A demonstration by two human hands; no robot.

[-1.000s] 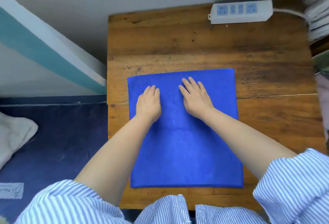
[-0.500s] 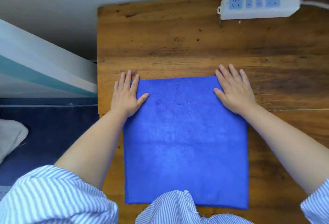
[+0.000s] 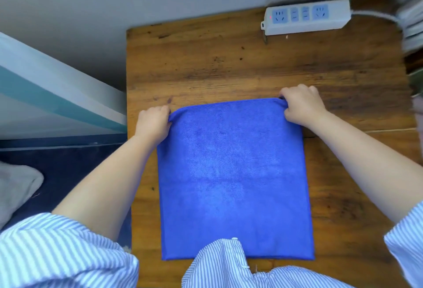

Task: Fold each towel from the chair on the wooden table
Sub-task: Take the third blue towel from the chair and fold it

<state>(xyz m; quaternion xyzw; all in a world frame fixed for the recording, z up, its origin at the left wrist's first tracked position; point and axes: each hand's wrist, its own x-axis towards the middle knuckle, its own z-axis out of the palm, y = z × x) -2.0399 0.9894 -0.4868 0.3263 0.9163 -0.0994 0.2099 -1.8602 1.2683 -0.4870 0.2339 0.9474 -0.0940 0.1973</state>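
Both far corners of flat blue microfibre towel [image 3: 233,173] pinched, left hand [image 3: 153,125] and right hand [image 3: 302,107]. Risk: uneven pull, skewed fold.

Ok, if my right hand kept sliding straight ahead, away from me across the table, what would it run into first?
Probably nothing soon: beyond your right hand, which pinches the blue towel's far corner, lies bare wooden table. The power strip sits further on, roughly in line, so it is likely first.

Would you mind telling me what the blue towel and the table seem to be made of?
The blue towel looks like soft microfibre or terry: matte, fuzzy nap, limp corners. The table appears to be wood with a worn, low-sheen finish: visible grain, dark knots, a plank seam.
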